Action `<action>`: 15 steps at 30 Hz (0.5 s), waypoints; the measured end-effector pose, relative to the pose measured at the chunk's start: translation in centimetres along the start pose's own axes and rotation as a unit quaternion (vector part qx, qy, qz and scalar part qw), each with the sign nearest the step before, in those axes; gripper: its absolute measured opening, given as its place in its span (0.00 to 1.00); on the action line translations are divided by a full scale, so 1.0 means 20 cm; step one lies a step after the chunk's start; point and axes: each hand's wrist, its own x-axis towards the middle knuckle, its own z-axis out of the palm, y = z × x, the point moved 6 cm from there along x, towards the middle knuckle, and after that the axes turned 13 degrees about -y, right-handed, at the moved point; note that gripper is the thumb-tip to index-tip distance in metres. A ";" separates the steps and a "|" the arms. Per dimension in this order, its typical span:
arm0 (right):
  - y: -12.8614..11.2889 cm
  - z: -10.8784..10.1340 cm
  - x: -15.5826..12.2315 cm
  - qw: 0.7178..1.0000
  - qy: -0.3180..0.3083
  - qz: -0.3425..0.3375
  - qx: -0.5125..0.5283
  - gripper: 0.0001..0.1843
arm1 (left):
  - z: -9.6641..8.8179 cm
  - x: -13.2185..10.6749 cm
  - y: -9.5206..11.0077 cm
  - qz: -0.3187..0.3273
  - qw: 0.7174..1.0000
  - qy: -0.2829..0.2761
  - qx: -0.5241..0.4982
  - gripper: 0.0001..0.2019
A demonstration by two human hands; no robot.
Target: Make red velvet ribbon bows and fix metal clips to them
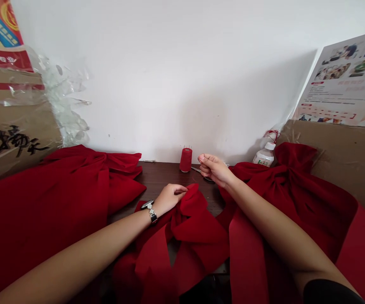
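Note:
My left hand (171, 197), with a watch on its wrist, is closed on the upper edge of a red fabric bow (198, 230). The bow's folds bunch up beside my fingers and its long tails hang toward me. My right hand (214, 168) is raised above the table, thumb and fingertips pinched together. Whatever it pinches is too small to make out. Just left of that hand stands a cone of red thread (186, 160), with thin needle-like pins sticking up from its top. Scissors (207, 178) lie partly hidden below my right hand.
Large red fabric pieces with gathered bows lie at left (68, 181) and right (303, 190) on the dark table (157, 173). A white-labelled bottle (265, 155) stands by the wall. Cardboard boxes (11, 114) flank both sides, with clear plastic wrap (65, 97) at the left.

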 end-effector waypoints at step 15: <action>0.12 -0.32 0.15 0.880 0.024 0.279 -0.384 0.06 | -0.02 -0.01 0.02 -0.004 0.993 0.044 0.109 0.14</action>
